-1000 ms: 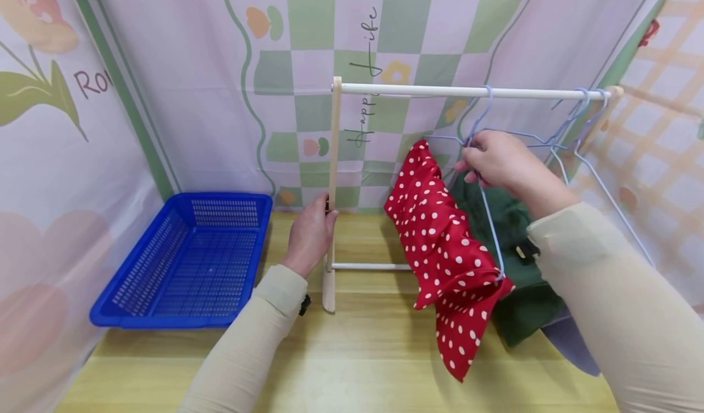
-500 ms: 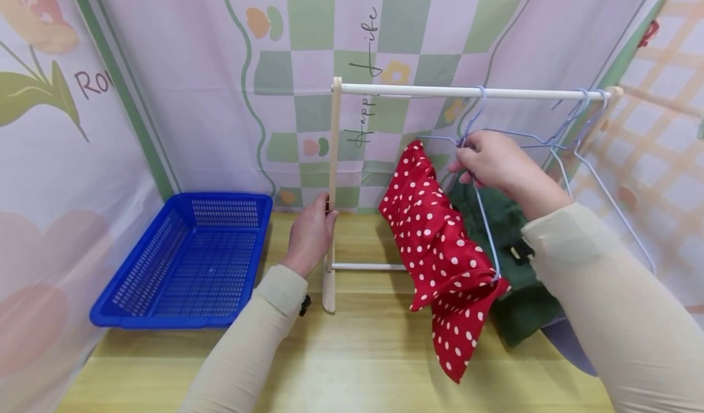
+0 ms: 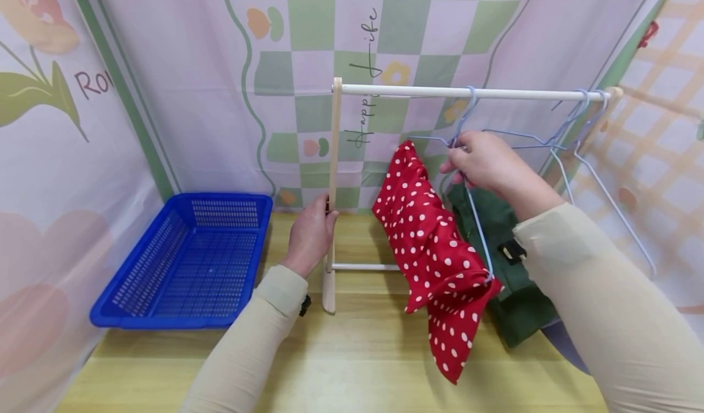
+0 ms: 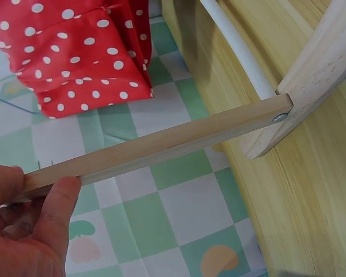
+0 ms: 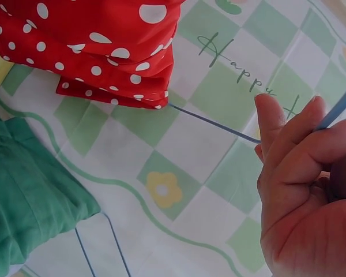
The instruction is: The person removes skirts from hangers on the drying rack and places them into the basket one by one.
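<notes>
In the head view my right hand (image 3: 481, 159) pinches a light blue wire hanger (image 3: 480, 230) just under its hook, which loops over the white top rail (image 3: 407, 90). Red cloth with white dots (image 3: 434, 242) drapes from that hanger, folded over its lower part. My left hand (image 3: 310, 236) grips the wooden upright (image 3: 333, 150) at the rack's left end, thumb toward me. The left wrist view shows the fingers (image 4: 57, 213) and thumb on either side of this wooden post (image 4: 161, 141). In the right wrist view the fingers curl around the blue wire (image 5: 341, 104).
Dark green cloth (image 3: 508, 278) hangs behind the red one, partly hidden by my right arm. More blue hangers (image 3: 577, 120) crowd the rail's right end. A blue plastic basket (image 3: 187, 266) stands on the wooden table (image 3: 341, 364) at the left. Patterned cloth walls close in behind.
My right hand has slid the hanger with the red dotted cloth a little leftward along the rail. The left hand keeps its grip on the upright.
</notes>
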A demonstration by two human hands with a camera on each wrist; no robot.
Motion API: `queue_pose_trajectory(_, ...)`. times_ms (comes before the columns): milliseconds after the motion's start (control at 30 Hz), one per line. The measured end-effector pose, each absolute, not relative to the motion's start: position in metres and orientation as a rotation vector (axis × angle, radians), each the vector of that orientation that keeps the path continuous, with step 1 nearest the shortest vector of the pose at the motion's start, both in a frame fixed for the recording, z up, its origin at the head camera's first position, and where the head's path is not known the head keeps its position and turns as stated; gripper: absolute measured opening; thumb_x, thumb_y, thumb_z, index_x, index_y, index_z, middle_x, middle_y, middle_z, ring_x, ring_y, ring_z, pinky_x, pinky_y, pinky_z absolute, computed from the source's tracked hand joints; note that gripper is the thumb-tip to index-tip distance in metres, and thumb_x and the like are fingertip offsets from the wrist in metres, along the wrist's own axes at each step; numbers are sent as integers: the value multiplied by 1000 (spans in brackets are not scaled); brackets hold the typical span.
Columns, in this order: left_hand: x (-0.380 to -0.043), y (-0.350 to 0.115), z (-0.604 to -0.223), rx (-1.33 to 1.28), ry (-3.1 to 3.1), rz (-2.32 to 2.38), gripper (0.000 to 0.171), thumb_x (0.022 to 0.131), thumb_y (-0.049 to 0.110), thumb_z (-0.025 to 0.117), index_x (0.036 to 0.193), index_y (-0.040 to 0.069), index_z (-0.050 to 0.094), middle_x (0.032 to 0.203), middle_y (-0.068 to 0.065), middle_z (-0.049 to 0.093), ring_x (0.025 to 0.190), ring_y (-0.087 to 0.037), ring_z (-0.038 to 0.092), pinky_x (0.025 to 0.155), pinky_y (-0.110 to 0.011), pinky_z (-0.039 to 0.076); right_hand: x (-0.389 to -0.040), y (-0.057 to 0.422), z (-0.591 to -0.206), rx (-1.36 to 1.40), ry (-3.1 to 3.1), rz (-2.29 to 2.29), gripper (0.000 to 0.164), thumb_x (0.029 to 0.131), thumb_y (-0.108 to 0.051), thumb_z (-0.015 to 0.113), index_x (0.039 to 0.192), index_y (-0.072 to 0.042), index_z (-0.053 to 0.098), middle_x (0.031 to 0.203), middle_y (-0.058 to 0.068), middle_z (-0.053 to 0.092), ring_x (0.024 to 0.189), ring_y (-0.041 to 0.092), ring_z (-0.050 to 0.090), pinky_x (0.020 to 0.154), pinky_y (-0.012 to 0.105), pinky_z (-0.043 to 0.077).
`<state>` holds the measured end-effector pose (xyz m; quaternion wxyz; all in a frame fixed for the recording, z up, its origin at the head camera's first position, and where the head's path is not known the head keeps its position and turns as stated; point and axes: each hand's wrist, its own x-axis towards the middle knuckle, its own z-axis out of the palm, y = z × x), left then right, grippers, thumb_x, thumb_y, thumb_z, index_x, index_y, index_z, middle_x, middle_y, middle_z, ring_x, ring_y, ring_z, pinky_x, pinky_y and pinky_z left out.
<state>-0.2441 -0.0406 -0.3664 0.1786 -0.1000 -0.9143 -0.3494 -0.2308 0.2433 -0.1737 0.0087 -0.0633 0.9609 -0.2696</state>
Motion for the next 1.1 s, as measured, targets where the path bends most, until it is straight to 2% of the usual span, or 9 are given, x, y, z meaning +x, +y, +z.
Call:
queue_pose_trajectory(533,-243,-40,-366,-280,-2586,-976,34,108,24,58,137,6,56,124,-15,72,108,-34,71,92,-50,58,-231,227,-174,-236,2983,-886,34,111,-19,44,131,7,52,118,23,71,72,17,66,62,30,54)
queue_pose_trajectory(800,-244,-40,-366,-277,-2596,-984,37,108,24,58,140,6,55,126,-15,71,109,-33,71,93,-49,58,-231,217,-174,-225,2971,-888,34,111,-18,44,133,6,51,120,23,71,78,19,67,64,30,56)
queue_pose_trajectory(1100,-245,-40,-365,-269,-2617,-989,36,109,26,57,140,7,56,124,-14,71,108,-31,71,92,-48,59,-231,208,-173,-245,2998,-839,28,111,-20,43,122,3,56,118,20,71,76,18,65,62,30,55)
